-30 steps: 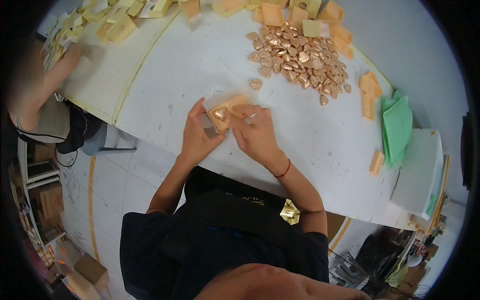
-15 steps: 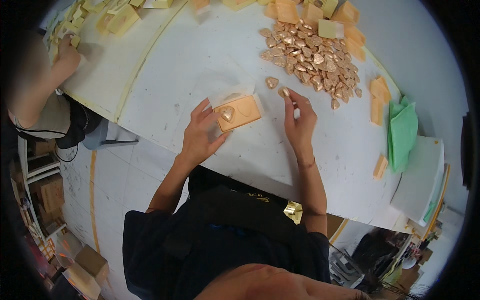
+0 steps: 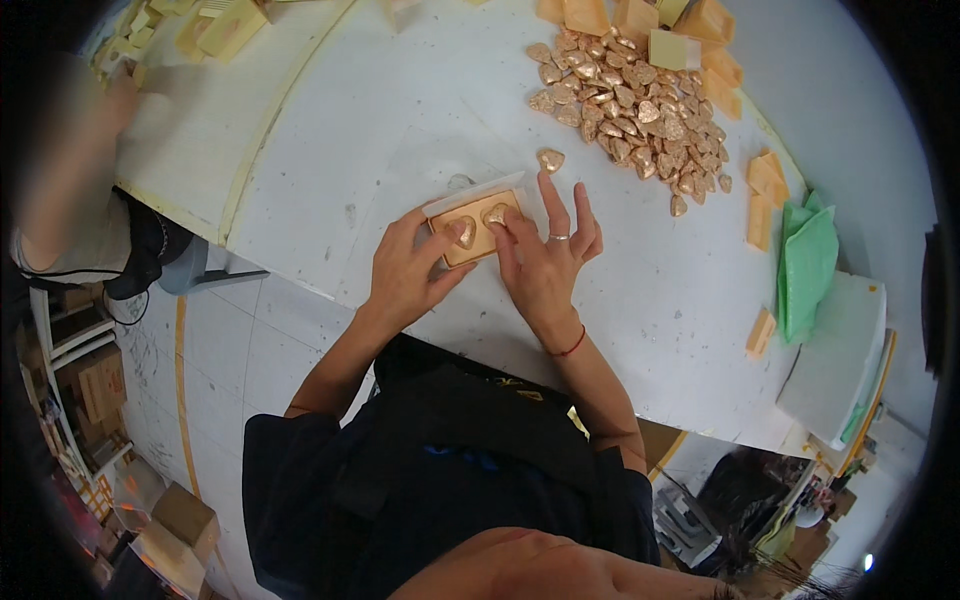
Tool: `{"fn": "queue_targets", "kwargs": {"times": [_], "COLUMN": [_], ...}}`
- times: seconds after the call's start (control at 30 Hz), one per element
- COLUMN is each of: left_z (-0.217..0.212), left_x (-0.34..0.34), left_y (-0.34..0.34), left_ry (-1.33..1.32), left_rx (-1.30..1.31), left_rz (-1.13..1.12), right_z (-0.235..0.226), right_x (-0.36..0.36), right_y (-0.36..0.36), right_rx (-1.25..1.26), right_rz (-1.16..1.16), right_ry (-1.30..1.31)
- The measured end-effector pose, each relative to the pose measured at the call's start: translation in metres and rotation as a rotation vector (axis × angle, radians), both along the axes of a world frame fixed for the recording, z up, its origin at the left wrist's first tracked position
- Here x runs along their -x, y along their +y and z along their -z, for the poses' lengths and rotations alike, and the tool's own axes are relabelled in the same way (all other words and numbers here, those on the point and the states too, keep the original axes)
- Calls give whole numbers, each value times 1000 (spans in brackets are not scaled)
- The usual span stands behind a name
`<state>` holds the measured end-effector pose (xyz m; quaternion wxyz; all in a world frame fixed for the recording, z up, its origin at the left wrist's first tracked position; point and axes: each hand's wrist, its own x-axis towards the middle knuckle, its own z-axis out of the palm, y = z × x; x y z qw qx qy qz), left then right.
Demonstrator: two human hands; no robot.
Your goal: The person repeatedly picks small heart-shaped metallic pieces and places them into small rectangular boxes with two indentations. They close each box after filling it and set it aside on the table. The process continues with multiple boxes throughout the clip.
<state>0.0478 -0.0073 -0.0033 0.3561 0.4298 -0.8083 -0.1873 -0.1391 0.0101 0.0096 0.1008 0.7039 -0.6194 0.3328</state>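
Note:
A small orange box [image 3: 482,243] with two heart-shaped hollows and a pale, translucent flap along its far side is on the white table in front of me. My left hand [image 3: 405,265] grips its left end, thumb at the near side and a fingertip against a gold foil-wrapped heart [image 3: 466,230] in the left hollow. At the right hollow, my right hand [image 3: 545,270] pinches a second foil-wrapped heart [image 3: 494,213] between thumb and fingers, its other fingers spread. One loose heart [image 3: 550,160] lies just beyond my right hand.
A large pile of gold hearts [image 3: 640,115] covers the far right, with orange trays [image 3: 715,22] behind. Green sheets [image 3: 806,265] and more orange pieces [image 3: 762,200] lie at the right edge. At the left, a co-worker's arm [image 3: 75,165] reaches over yellow boxes [image 3: 230,25].
My right hand has moved left from near the pile to the box, carrying a heart into the right hollow. My left hand has kept hold of the box.

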Motion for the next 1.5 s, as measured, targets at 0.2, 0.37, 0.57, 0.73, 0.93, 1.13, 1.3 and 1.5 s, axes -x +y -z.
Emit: {"fn": "queue_targets", "kwargs": {"times": [0.2, 0.37, 0.57, 0.73, 0.93, 1.13, 1.3, 1.5], "left_z": [-1, 4, 2, 13, 19, 9, -2, 7], "left_x": [1, 1, 1, -2, 11, 1, 12, 11], "left_y": [0, -2, -1, -4, 3, 6, 12, 10], "left_ry": [-20, 56, 45, 228, 458, 21, 145, 189], "left_rx": [1, 12, -47, -178, -370, -94, -183, -213], "left_rz": [15, 27, 36, 199, 210, 242, 219, 207], "right_z": [-3, -16, -5, -14, 3, 5, -8, -10], "right_x": [-3, 11, -1, 42, 62, 40, 48, 42], "right_y": [-5, 2, 1, 7, 16, 27, 33, 40], "right_rx": [-34, -95, -38, -275, -644, -349, -443, -400], "right_rz": [5, -70, 19, -278, -472, -427, -567, -558], "right_ry": [-101, -72, -137, -949, -1101, -818, -825, -812]}}
